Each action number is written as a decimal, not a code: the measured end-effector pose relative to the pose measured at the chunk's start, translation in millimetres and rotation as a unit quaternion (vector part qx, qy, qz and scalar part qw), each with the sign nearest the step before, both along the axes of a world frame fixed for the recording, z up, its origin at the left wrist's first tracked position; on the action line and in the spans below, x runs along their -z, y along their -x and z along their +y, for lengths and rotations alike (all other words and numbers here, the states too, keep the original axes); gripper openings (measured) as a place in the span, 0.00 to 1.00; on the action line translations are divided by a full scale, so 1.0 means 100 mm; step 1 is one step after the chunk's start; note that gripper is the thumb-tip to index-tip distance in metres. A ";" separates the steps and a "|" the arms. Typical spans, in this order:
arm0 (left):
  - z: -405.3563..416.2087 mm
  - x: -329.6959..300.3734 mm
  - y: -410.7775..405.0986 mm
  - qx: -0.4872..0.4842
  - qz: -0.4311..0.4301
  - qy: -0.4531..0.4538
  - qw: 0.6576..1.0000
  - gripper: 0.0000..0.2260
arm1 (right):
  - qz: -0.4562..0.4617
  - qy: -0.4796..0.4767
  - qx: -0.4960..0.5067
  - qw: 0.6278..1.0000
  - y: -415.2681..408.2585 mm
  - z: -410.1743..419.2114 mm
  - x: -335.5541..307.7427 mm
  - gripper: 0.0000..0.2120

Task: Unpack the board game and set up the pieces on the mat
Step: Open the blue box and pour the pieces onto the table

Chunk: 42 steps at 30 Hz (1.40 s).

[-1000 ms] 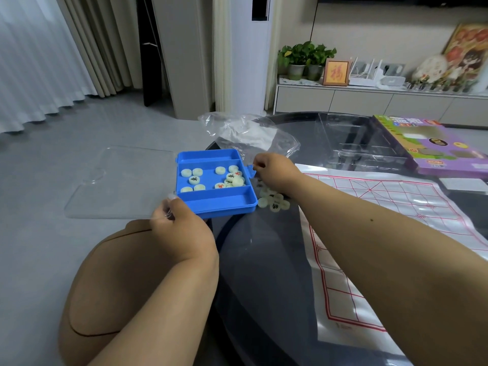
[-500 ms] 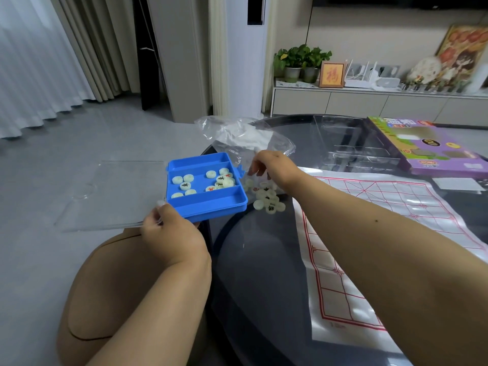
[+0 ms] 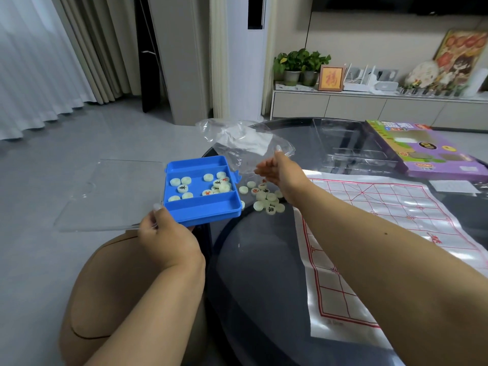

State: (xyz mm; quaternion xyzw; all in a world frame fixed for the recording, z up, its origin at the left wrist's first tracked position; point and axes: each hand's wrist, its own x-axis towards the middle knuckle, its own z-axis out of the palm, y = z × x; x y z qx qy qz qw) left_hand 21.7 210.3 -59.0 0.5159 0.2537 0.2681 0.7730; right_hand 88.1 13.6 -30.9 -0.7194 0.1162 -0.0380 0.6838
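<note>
Two hands, one blue tray [image 3: 200, 210], one mat [image 3: 383, 233]

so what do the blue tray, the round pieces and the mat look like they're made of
Blue tray: likely moulded plastic, opaque with a slight sheen; it has formed dividers and a clear hinged lid.
Round pieces: pale, slightly translucent discs with red or black characters, probably plastic or resin.
Mat: thin glossy sheet, plastic or coated paper; it shows fold creases and glare.
</note>
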 end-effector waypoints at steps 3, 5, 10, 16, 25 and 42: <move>0.00 -0.02 0.02 0.003 0.002 -0.009 1.000 0.13 | -0.031 0.022 0.039 0.999 0.05 0.11 -0.09 0.19; -0.01 -0.03 0.02 0.003 0.002 -0.014 1.000 0.13 | -0.090 0.135 0.042 0.986 0.11 0.19 -0.16 0.13; -0.01 0.00 0.01 0.001 -0.001 -0.031 1.000 0.11 | -0.214 0.539 -0.083 0.810 0.25 0.54 -0.28 0.12; 0.02 0.03 -0.02 -0.006 -0.015 0.000 1.000 0.11 | -0.218 0.657 -0.146 0.706 0.44 0.91 -0.30 0.17; 0.01 0.01 -0.02 -0.010 -0.027 -0.011 1.000 0.14 | -0.115 0.624 -0.181 0.751 0.44 1.10 -0.33 0.13; 0.01 0.02 0.00 0.045 -0.008 -0.037 0.998 0.08 | -0.073 0.532 -0.177 0.825 0.18 1.19 -0.28 0.22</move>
